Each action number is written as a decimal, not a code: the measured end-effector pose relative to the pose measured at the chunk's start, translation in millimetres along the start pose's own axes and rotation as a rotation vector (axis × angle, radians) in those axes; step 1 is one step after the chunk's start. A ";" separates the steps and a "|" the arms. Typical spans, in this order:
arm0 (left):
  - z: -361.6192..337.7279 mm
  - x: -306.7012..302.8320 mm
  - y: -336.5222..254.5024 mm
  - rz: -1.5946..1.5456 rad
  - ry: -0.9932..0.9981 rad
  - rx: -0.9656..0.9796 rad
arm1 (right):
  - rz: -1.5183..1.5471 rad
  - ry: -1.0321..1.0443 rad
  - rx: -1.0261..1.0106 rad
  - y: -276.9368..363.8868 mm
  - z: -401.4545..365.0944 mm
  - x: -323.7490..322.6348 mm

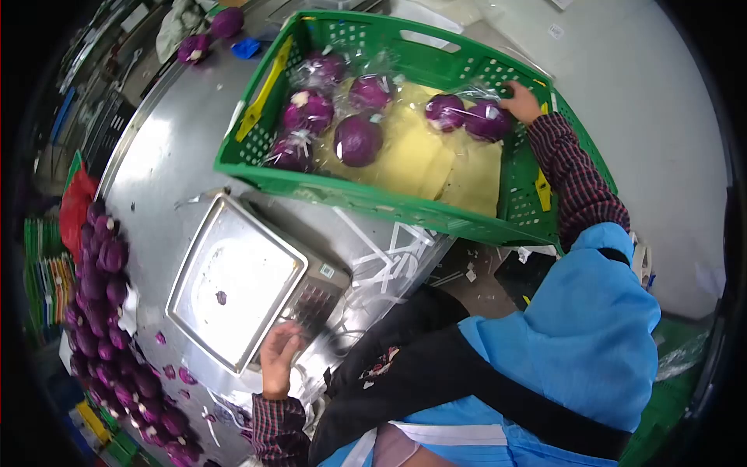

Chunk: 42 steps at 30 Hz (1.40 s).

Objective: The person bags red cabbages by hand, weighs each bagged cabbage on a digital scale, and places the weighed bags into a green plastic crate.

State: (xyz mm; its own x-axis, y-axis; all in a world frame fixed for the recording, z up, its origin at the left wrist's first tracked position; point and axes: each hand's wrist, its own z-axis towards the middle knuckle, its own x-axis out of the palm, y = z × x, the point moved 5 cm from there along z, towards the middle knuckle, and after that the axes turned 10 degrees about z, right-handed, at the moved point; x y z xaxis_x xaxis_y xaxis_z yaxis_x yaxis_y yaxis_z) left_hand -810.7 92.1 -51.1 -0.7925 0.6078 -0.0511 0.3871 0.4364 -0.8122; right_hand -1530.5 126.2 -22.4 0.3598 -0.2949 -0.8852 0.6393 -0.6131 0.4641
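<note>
My right hand [521, 103] reaches into the green crate [334, 180], its fingers closed on the plastic-wrapped red cabbage [488, 122]. Touching that head on its left lies another wrapped red cabbage [445, 113]. More wrapped heads, among them a round cabbage [358, 140], fill the crate's left side. My left hand [280, 350] hovers at the near right edge of the weighing scale [241, 280], beside its keypad [311, 300]. Its fingers are loosely curled and a little apart, with nothing visible in them. A small purple scrap [221, 297] lies on the scale's pan.
Unwrapped red cabbages [97, 311] are heaped along the metal table's [148, 210] left edge. Two more, including one cabbage [227, 22], sit at the far end near a blue scrap [246, 48]. White strips [397, 257] lie between scale and crate. Yellowish paper [420, 167] lines the crate.
</note>
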 end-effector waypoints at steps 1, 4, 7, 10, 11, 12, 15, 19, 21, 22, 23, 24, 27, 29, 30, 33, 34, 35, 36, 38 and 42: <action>-8.8 -18.8 24.3 0.066 -0.079 0.001 | -0.197 -0.157 -0.137 1.4 -0.9 -6.7; -50.0 -79.8 102.5 0.394 -0.304 -0.053 | 0.178 0.021 -0.209 24.5 2.7 -5.9; -86.1 -143.4 175.5 0.831 -0.577 -0.078 | 0.258 0.146 -0.368 70.6 0.5 12.1; -107.4 -156.8 214.1 0.904 -0.670 0.080 | 0.218 0.230 -0.554 159.7 -32.5 36.2; -109.8 -156.2 217.2 0.900 -0.656 -0.004 | 0.269 0.283 -0.631 197.5 -55.3 48.9; -113.8 -164.0 224.6 0.888 -0.686 -0.021 | 0.304 0.324 -0.659 234.2 -80.0 62.8; -118.0 -174.5 246.4 0.786 -0.689 -0.006 | 0.334 0.415 -0.851 334.6 -158.4 99.4; -127.4 -181.8 242.4 0.700 -0.667 0.169 | 0.503 0.801 -0.763 440.0 -304.0 183.2; -136.1 -187.0 229.1 0.639 -0.675 0.146 | 0.443 0.936 -0.919 480.4 -399.4 216.4; -141.7 -188.8 221.4 0.630 -0.718 0.146 | 0.483 1.031 -1.023 499.3 -449.2 225.9; -141.4 -188.0 222.5 0.618 -0.739 0.158 | 0.512 1.067 -1.305 520.8 -495.3 233.9; -143.0 -190.2 221.2 0.579 -0.773 0.215 | 0.496 1.063 -1.531 527.9 -534.6 249.7; -156.4 -203.0 204.2 0.616 -0.889 0.332 | 0.495 1.204 -1.799 551.9 -629.3 301.1; -181.2 -215.4 184.6 0.300 -0.889 0.324 | 0.094 1.218 -1.571 550.8 -643.8 350.7; -194.0 -221.0 178.3 0.267 -0.944 0.339 | 0.102 1.214 -1.598 558.9 -652.2 348.9; -217.2 -231.7 172.5 0.271 -1.061 0.369 | 0.296 1.111 -1.506 586.9 -653.2 342.4; -215.1 -231.6 177.4 -0.081 -0.938 0.397 | 0.194 1.103 -1.518 588.8 -652.8 352.1; -214.4 -229.3 179.1 -0.424 -0.795 0.421 | 0.094 1.090 -1.529 590.2 -648.8 364.2; -217.0 -224.2 175.0 -0.648 -0.655 0.507 | -0.193 1.172 -1.508 584.0 -637.2 389.9; -228.7 -224.7 176.1 -0.512 -0.699 0.493 | -0.337 1.204 -1.345 594.5 -607.8 415.6; -254.1 -224.5 192.2 -0.398 -0.929 0.395 | -0.180 1.391 -1.372 628.4 -612.0 389.0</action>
State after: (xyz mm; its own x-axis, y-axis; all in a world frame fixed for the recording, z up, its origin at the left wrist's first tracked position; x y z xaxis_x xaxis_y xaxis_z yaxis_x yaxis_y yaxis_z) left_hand -438.6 208.0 -48.1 -0.9393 -0.3421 -0.0275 -0.0242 0.1458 -0.9890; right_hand -572.9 74.7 -55.5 -0.0007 0.8008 -0.5989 0.4846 0.5242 0.7003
